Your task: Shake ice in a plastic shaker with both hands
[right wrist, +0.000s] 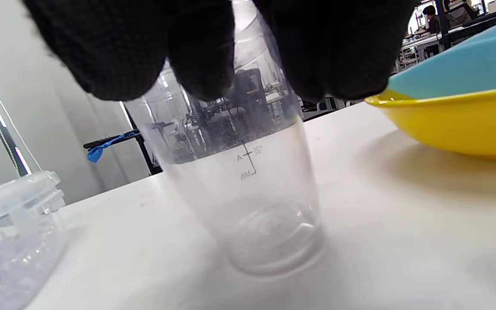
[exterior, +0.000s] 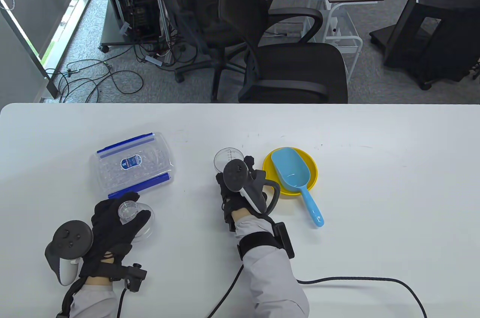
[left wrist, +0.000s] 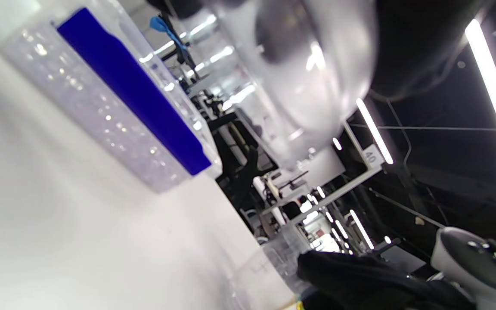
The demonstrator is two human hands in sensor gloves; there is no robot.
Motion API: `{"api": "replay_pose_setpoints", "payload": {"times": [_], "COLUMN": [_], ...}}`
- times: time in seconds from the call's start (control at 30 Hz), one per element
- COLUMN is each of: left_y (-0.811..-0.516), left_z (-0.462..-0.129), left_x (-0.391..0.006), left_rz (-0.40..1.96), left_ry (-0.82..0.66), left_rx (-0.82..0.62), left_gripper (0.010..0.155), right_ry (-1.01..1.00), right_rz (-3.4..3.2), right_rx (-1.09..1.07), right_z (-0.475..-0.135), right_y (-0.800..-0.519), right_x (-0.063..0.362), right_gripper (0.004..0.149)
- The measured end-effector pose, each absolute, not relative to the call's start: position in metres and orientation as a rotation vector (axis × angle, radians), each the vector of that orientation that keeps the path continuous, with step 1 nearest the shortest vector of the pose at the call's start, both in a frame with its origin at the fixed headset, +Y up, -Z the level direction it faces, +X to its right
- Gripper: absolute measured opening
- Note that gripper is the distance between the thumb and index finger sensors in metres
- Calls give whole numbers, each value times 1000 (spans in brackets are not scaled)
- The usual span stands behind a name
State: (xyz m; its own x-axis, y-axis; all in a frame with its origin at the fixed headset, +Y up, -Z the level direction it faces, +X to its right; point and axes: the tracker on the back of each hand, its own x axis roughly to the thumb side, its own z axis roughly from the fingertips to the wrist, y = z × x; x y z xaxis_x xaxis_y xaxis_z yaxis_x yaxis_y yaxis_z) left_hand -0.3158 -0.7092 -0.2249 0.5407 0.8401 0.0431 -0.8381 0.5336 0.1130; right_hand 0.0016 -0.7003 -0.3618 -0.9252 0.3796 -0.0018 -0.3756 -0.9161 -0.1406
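One clear shaker cup [exterior: 227, 158] is seen upright on the white counter [exterior: 375, 168], mid-counter, just left of the yellow bowl [exterior: 311, 175]. The cup is held by the right hand [exterior: 243, 186]; in the right wrist view its fingers [right wrist: 200, 56] are wrapped around the upper wall, base [right wrist: 274, 245] flat on the counter. Printed measuring marks are visible on the wall; no ice is visible inside.

One clear domed lid [exterior: 135, 216] is held by the left hand [exterior: 112, 231] near the counter's front left, fingers curled over it; whether it touches the counter can't be told. In the left wrist view the lid [left wrist: 312, 77] is seen blurred, close to the lens.

One clear lidded container [exterior: 133, 168] with two blue side clips is placed behind the left hand, holding ice-like contents. One light-blue scoop [exterior: 294, 177] is laid in the one yellow bowl, handle sticking out over the rim toward the front edge.

Counts: 1 cup, 1 lid, 1 container, 1 scoop, 1 bowl.
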Motion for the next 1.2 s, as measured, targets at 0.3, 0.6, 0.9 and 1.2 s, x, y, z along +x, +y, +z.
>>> {"api": "replay_pose_setpoints", "payload": {"times": [0.3, 0.6, 0.9, 1.2], "left_y": [-712, -712, -700, -698], "left_z": [-227, -227, -221, -222], "left_x": [-311, -314, -304, -279], "left_rz": [985, 933, 738, 482], "left_ry": [-44, -16, 2, -72], "left_rx": [93, 37, -75, -212], "left_gripper": [76, 81, 87, 78], "right_ry": [-126, -213, -267, -370], "right_rz": [2740, 2630, 2626, 2584], "right_rx": [-61, 132, 323, 260], "right_z": [-365, -331, -261, -230], "right_y": [-703, -673, -670, -697], "right_x": [5, 29, 79, 129], "right_gripper": [60, 72, 67, 64]}}
